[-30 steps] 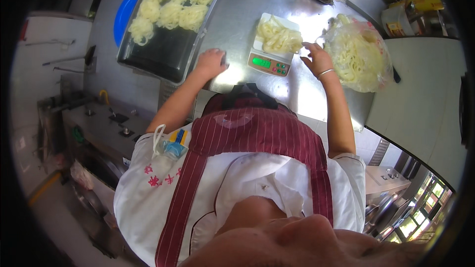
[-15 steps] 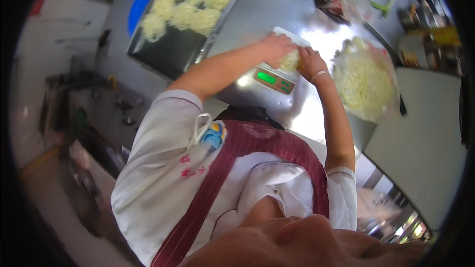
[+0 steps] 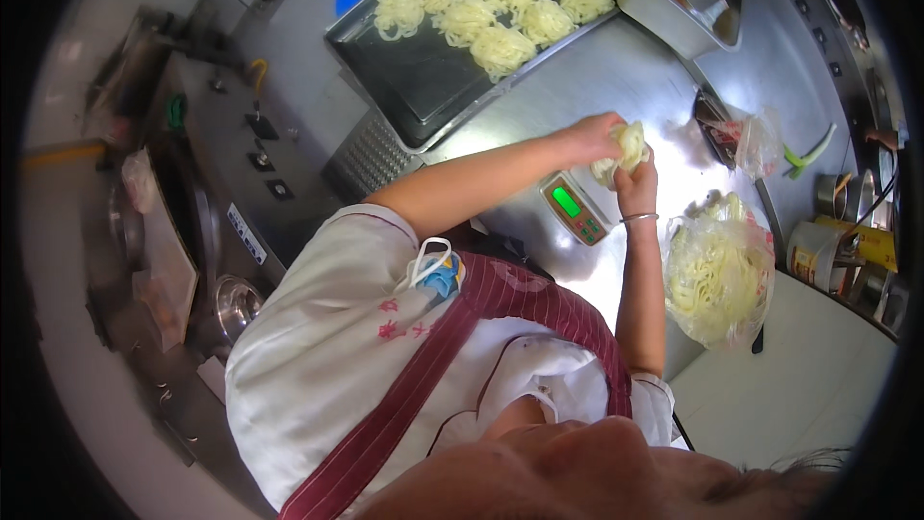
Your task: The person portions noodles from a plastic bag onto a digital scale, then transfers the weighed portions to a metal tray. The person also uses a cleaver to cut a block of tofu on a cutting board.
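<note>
Noodles (image 3: 630, 146), a pale bundle, sit clamped between both hands above the small scale (image 3: 575, 209) with its green lit display. The left hand (image 3: 595, 138) closes over the bundle from the far side; the right hand (image 3: 637, 188), a thin bangle at its wrist, grips it from below. Just right of the right forearm lies a clear plastic bag (image 3: 720, 274) full of loose noodles, near the counter's (image 3: 616, 67) right edge. Farther off, a smaller clear bag (image 3: 758, 143) lies by green stalks. Bare steel shows between scale and the dark tray (image 3: 423, 87), which holds noodle nests in rows at the counter's far left edge. A lidded steel container (image 3: 674, 0) stands beyond the tray, a yellow-labelled tin (image 3: 818, 252) at far right.
</note>
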